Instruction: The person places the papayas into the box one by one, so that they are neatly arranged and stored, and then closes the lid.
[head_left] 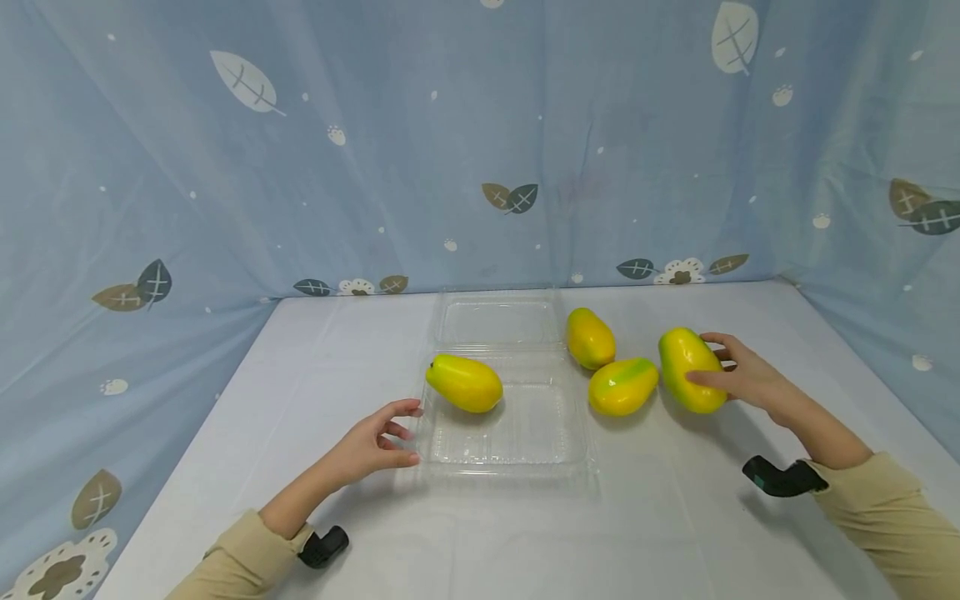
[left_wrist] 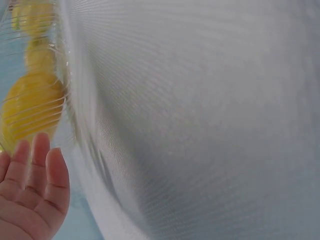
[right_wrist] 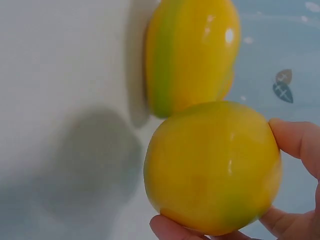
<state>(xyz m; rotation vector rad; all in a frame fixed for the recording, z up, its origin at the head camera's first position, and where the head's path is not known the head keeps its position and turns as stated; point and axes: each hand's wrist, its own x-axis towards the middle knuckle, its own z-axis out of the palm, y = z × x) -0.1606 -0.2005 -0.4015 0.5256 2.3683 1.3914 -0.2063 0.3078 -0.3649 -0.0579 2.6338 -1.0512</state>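
My right hand [head_left: 753,383] grips a yellow papaya [head_left: 692,371] with green patches, thumb on one side and fingers on the other. In the right wrist view this papaya [right_wrist: 212,170] stands clear of its shadow, so it appears lifted. Beside the left edge of a clear plastic box [head_left: 525,425], my left hand [head_left: 375,442] has its fingers spread and holds nothing; whether the fingertips touch the rim I cannot tell. One papaya [head_left: 465,383] lies inside the box, at its left back. Through the box wall, yellow papayas [left_wrist: 35,107] show in the left wrist view.
Right of the box, two more papayas lie on the white table: one at the back [head_left: 591,340], one in front [head_left: 622,387]. The box's clear lid [head_left: 498,323] is folded back flat behind it. A blue leaf-print curtain [head_left: 420,150] rises behind the table.
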